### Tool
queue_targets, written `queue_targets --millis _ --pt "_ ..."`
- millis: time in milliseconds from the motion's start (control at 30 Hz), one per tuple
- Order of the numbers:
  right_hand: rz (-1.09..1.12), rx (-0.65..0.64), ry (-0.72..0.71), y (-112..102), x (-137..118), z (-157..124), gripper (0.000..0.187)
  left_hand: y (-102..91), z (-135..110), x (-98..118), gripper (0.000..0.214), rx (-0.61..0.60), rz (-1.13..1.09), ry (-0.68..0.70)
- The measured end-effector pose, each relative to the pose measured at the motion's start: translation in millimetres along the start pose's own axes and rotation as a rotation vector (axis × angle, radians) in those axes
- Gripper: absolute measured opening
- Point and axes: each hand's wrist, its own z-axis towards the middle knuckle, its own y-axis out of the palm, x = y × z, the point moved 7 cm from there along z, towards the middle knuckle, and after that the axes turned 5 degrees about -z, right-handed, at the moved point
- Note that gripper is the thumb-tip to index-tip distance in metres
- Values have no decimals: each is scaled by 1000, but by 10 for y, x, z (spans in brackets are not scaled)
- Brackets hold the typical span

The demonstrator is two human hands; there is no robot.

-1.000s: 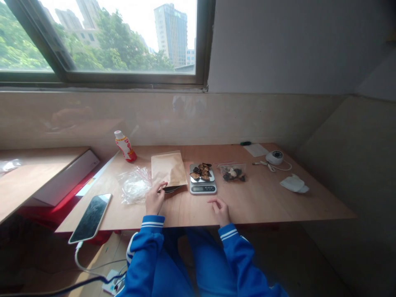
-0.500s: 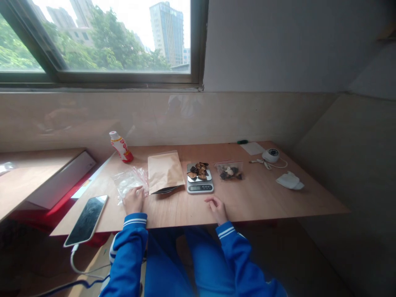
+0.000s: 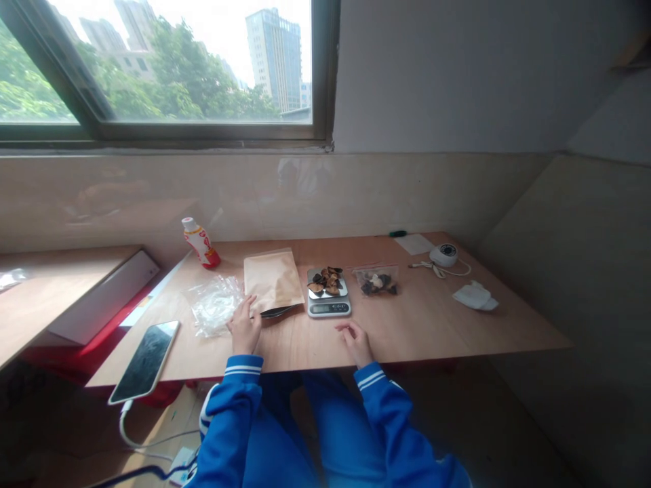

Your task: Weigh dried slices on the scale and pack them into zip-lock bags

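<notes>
My left hand (image 3: pixel 245 327) rests on the wooden table (image 3: pixel 432 325), fingers spread, between the clear plastic bags (image 3: pixel 213 305) and the open mouth of a brown paper pouch (image 3: pixel 272 279). It touches the edge of the plastic and holds nothing I can see. My right hand (image 3: pixel 356 339) lies near the front edge with fingers loosely curled, empty, just in front of a small digital scale (image 3: pixel 328 298). Dark dried pieces (image 3: pixel 327 280) are heaped on the scale. To its right lies a clear zip bag (image 3: pixel 378 280) with more dried pieces.
A smartphone (image 3: pixel 145 359) on a cable lies at the left front corner. A small red and white bottle (image 3: pixel 200 242) stands at the back left. At the back right are a round white device (image 3: pixel 443 255), a paper sheet (image 3: pixel 415 243) and a crumpled tissue (image 3: pixel 475 297).
My left hand went left to the plastic bags, then came back right toward the paper pouch's mouth. My right hand stayed in place. The view shifted slightly.
</notes>
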Motion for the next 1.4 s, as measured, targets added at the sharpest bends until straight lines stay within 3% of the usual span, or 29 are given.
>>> queue_targets --millis 133,300,500,700,1000,1267,1400 --pt "-90 -5 -40 -1 -144 122 22 74 8 90 35 -84 -49 14" --pt "-394 42 -203 -17 -513 625 20 96 -23 86 39 -107 -58 -7" --pt "-865 -45 -234 247 -754 1200 14 18 -38 -99 50 -74 -45 -81" --pt "-1095 -119 -268 488 -814 1331 11 -77 -65 -322 38 -7 -29 -77" --pt "-1158 -155 -287 532 -726 1333 22 -81 -160 -349 32 8 -32 -35" --pt "-1059 -129 -321 455 -676 1303 10 -81 -177 -332 33 -6 -56 -48" --pt "-925 -100 -256 320 -639 1328 11 -71 -187 -332 33 -20 -57 -54"
